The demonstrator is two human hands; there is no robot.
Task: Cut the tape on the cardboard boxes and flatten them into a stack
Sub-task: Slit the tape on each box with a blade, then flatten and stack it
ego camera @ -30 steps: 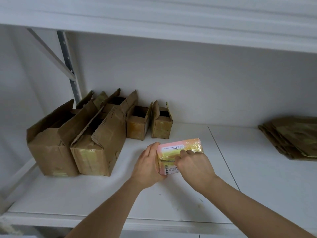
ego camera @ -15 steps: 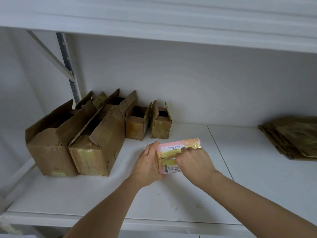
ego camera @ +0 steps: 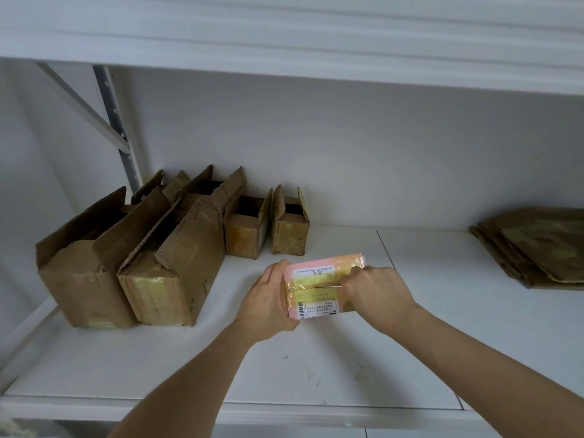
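Box [ego camera: 319,287] with the pink label sits in the middle of the shelf [ego camera: 442,327], taped face tipped toward the camera, and both hands are on it. Left hand [ego camera: 268,303] wraps round the left end, thumb on the near face and fingers curled behind, gripping it firm. Right hand [ego camera: 377,295] is bunched at the right end, fingers curled tight round a thin blade [ego camera: 330,287] — you can just see a sliver of metal lying along the seam in the yellowish tape [ego camera: 311,284] that runs across the middle of the face. What sort of handle it has, I cannot tell; the fist hides it. A barcode shows on the label's lower edge, near the left palm.

Out to the far left, a row of open boxes stands against the back wall: two big ones [ego camera: 126,263] nearest, flaps up, with more behind them, then two small ones [ego camera: 267,230] just beside, touching nothing but each other's flaps. All brown, all with tape patches on their fronts.

Way over on the right edge, well apart from the action, lies a pile of flattened cardboard [ego camera: 537,248], fanned slightly. Scuff marks dot the near part of the shelf between the forearms.
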